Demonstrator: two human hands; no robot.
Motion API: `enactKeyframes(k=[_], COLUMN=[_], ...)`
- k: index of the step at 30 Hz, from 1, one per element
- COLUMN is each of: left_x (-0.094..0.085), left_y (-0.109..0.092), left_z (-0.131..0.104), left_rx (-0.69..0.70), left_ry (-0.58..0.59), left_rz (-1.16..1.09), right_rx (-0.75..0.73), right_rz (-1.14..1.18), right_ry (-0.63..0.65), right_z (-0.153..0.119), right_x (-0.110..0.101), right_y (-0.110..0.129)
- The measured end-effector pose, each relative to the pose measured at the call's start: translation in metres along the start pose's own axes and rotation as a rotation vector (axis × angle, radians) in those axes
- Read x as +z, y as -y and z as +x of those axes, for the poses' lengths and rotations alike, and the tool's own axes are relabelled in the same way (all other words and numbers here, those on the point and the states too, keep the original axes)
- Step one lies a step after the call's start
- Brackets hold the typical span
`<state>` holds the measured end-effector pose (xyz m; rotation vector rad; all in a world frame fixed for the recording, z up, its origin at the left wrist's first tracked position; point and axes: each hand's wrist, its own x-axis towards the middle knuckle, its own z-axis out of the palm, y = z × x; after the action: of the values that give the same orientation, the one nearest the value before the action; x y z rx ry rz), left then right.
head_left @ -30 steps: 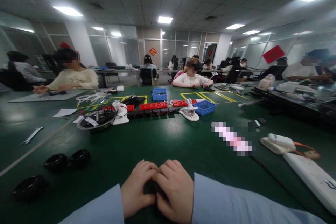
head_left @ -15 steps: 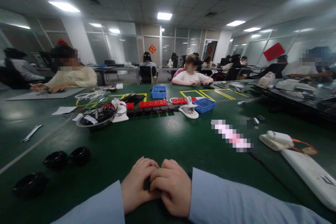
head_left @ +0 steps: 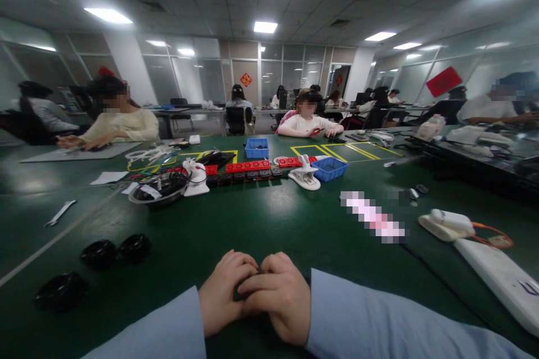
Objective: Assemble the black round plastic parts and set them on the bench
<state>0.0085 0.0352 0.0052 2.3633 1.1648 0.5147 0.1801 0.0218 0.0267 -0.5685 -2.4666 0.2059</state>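
Observation:
My left hand (head_left: 226, 291) and my right hand (head_left: 283, 297) rest together on the green table (head_left: 269, 224), close in front of me. Both have curled fingers, and the right fingertips touch the left hand near its thumb. A small dark gap shows between them, and no object can be seen in it. The palms and some fingertips are hidden. To the left of my hands lie three glossy black coils (head_left: 61, 291), the nearest things on that side.
Further left lies a wrench (head_left: 61, 213). Ahead are a metal bowl of black cables (head_left: 158, 196), red power strips (head_left: 248, 166), a white clip base (head_left: 304, 176) and blue bins (head_left: 328, 168). A white power strip (head_left: 497, 280) lies right. A person (head_left: 309, 120) sits opposite.
My view has turned slightly left, so things on the table appear a little further right. The fingers of my right hand have straightened slightly over the left; both hands stay together.

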Motion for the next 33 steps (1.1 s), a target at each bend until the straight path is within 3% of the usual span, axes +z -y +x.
enactKeyframes(k=[4,11,16,33], left_x=[0.002,0.0,0.001,0.0], left_y=[0.005,0.007,0.003,0.001], left_z=[0.0,0.0,0.002,0.001], left_rx=[0.0,0.04,-0.015,-0.012], left_ry=[-0.004,0.024,0.042,0.016], left_rz=[0.028,-0.022,0.019,-0.005], right_rx=[0.09,0.388,0.339,0.238], right_rz=[-0.069,-0.299,-0.364,-0.323], right_ry=[-0.06,0.086,0.123,0.134], right_z=[0.004,0.011,0.011,0.008], right_x=[-0.014,-0.012,0.0,0.001], right_y=[0.01,0.017,0.012,0.003])
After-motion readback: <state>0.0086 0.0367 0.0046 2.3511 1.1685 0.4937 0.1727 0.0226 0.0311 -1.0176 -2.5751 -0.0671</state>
